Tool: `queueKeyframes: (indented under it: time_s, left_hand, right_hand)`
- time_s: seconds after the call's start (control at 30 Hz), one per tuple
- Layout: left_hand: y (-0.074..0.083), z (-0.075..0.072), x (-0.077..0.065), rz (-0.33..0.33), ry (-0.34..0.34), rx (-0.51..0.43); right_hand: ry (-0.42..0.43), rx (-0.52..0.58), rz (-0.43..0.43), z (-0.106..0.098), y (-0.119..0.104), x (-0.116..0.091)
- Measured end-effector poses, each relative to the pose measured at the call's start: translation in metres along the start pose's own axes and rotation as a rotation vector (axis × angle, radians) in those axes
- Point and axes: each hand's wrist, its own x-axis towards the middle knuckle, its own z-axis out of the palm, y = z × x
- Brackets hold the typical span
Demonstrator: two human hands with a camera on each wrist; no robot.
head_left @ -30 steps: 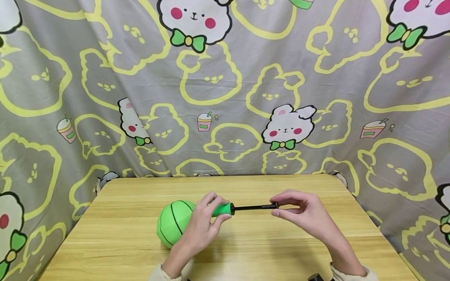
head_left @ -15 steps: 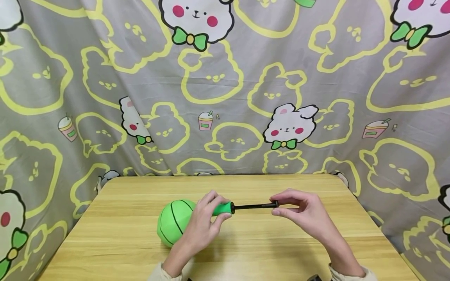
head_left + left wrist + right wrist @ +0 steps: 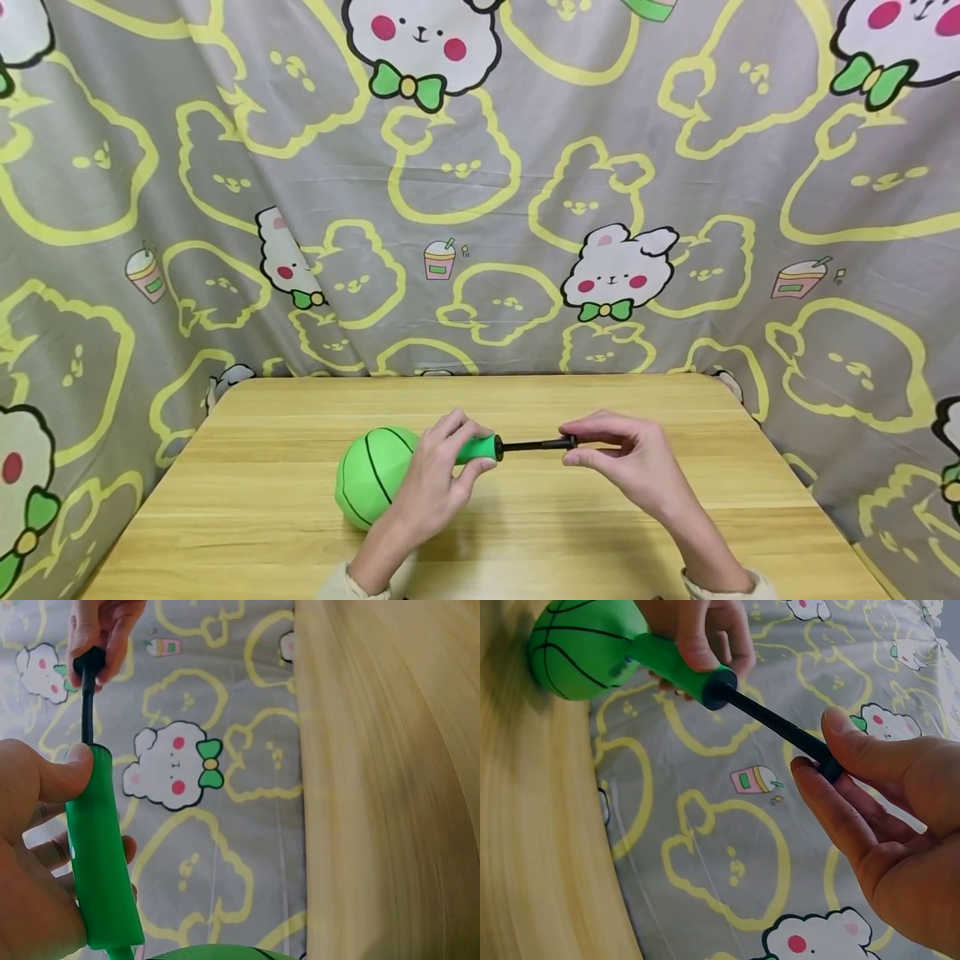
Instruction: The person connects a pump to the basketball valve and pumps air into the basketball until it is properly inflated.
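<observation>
A green ball [image 3: 371, 479] with black seam lines sits on the wooden table, its sides slightly angular in the head view. My left hand [image 3: 435, 475] grips the green barrel of a hand pump [image 3: 105, 855], fingers on one side and thumb on the other. In the right wrist view the barrel's far end meets the ball [image 3: 585, 645]. A thin black rod [image 3: 531, 446] sticks out of the barrel toward the right. My right hand [image 3: 637, 458] pinches the black knob [image 3: 828, 766] at the rod's end between thumb and fingertips.
The wooden table [image 3: 285, 400] spreads under both hands. Behind it and along the sides hangs a grey curtain [image 3: 480, 333] with yellow outlines and white rabbit faces. Pale sleeves [image 3: 731, 586] show at the lower edge.
My right hand has moved slightly left with the knob, and less of the black rod shows outside the barrel. The left hand and the ball stay in nearly the same place.
</observation>
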Motion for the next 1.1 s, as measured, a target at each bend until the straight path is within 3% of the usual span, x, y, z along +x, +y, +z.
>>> queueKeyframes:
  time_s: [0.4, 0.73, 1.1]
  left_hand:
    - [0.005, 0.001, -0.002, -0.013, -0.022, 0.009]
    - [0.010, 0.004, -0.002, -0.008, -0.051, 0.070]
    - [0.009, 0.008, -0.002, 0.011, -0.057, 0.090]
  right_hand:
    - [0.009, 0.051, 0.012, 0.029, 0.012, 0.000]
    - [0.016, 0.058, 0.054, 0.054, 0.022, -0.001]
    - [-0.064, 0.064, 0.075, 0.044, 0.019, 0.001]
